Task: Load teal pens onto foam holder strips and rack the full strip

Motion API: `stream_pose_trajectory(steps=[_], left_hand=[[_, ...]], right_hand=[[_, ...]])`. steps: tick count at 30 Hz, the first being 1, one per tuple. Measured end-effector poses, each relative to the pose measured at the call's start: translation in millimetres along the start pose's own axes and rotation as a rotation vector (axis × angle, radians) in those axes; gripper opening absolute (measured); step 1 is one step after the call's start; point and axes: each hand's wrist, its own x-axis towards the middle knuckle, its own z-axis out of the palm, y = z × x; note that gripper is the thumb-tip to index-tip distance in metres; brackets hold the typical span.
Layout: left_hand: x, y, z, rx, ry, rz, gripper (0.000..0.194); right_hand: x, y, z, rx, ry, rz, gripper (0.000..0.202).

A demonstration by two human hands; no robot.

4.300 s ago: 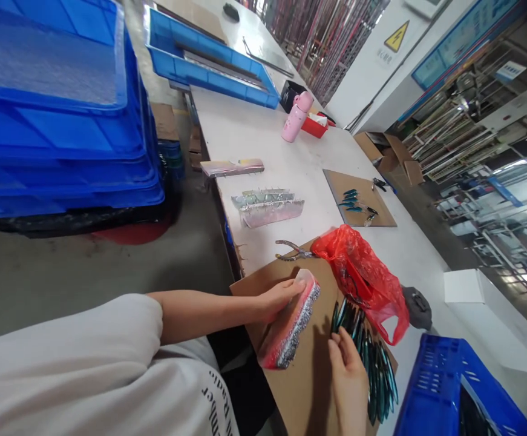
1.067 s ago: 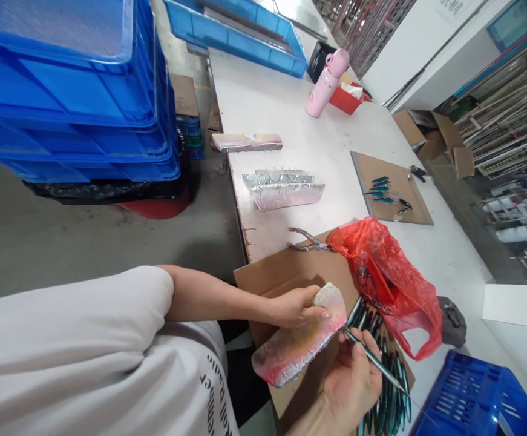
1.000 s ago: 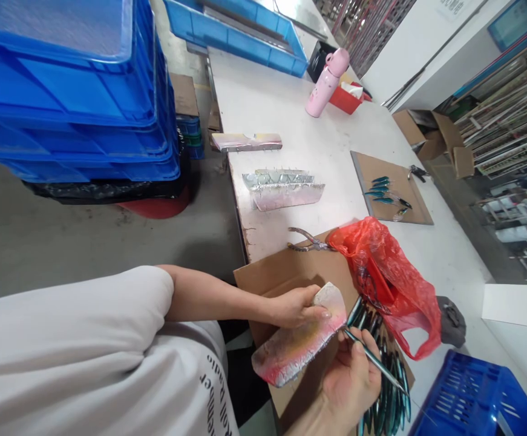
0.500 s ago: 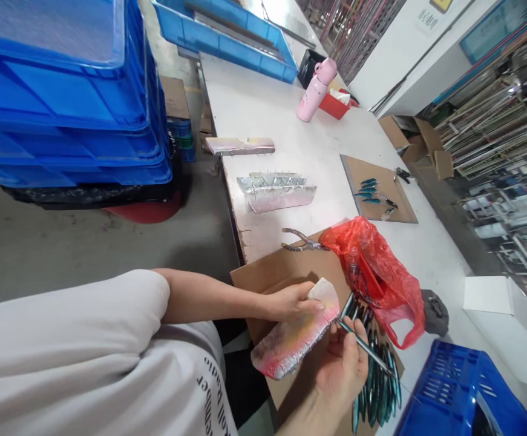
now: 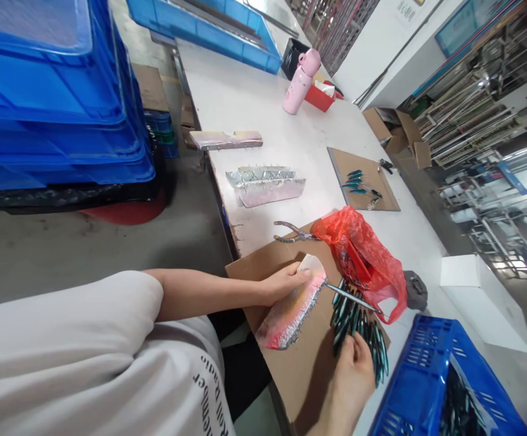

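Note:
My left hand (image 5: 285,281) grips the upper end of a curved, pinkish holder (image 5: 294,303), whose right edge bristles with small metal pins. A slim, shiny teal-silver piece (image 5: 351,295) sticks out from that edge, its far end reaching over the pile. To the lower right, my right hand (image 5: 354,369) is at the heap of slender dark-teal pieces (image 5: 374,339), apart from the holder. Its thumb and fingers are curled together at the heap's edge; what lies between the fingertips is hidden. Under both hands lies a cardboard sheet (image 5: 308,375).
Pliers (image 5: 293,232) and a red plastic bag (image 5: 365,254) lie beyond the holder. Two more pinned holders (image 5: 267,188) (image 5: 227,140) rest on the white table (image 5: 245,79). A blue crate (image 5: 422,369) stands at right; stacked blue bins (image 5: 54,97) stand at left.
My right hand has let go of the slim teal piece, which stays at the holder's edge, and has moved to the pile. The holder has shifted slightly up and left in view.

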Motion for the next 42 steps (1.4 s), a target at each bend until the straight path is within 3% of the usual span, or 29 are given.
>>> stream_pose_trajectory(steps=[7,13,19,23,26,29,33,37,42], left_hand=[[2,-6,-2.3,0.059,0.046,0.015,0.051],[4,-11,-3.4,0.058,0.057,0.000,0.050],[5,-9,-3.7,0.076,0.059,0.010,0.049],[4,-10,-5.3,0.209,0.080,0.021,0.049],[1,-8,-5.1,0.302,0.080,0.049,0.050],[-2,-4,-3.6,0.380,0.069,0.075,0.048],[-3,0,-1.5,0.366,0.015,0.074,0.045],[-2,0,-1.0,0.368,0.010,0.093,0.044],[-3,1,0.2,0.392,0.023,0.107,0.040]], right_hand=[[57,-30,35,-0.181,-0.082,-0.119,0.030],[83,-19,31,-0.111,-0.243,-0.069,0.021],[51,13,6,0.118,-0.423,0.128,0.039],[14,30,-4,0.646,-0.369,0.305,0.030],[-12,15,4,0.881,-0.222,0.329,0.020],[-32,-19,20,1.042,-0.159,0.362,0.020],[-43,-55,36,1.104,-0.172,0.374,0.028],[-44,-63,43,1.130,-0.199,0.416,0.026],[-45,-57,49,1.163,-0.196,0.434,0.023]])
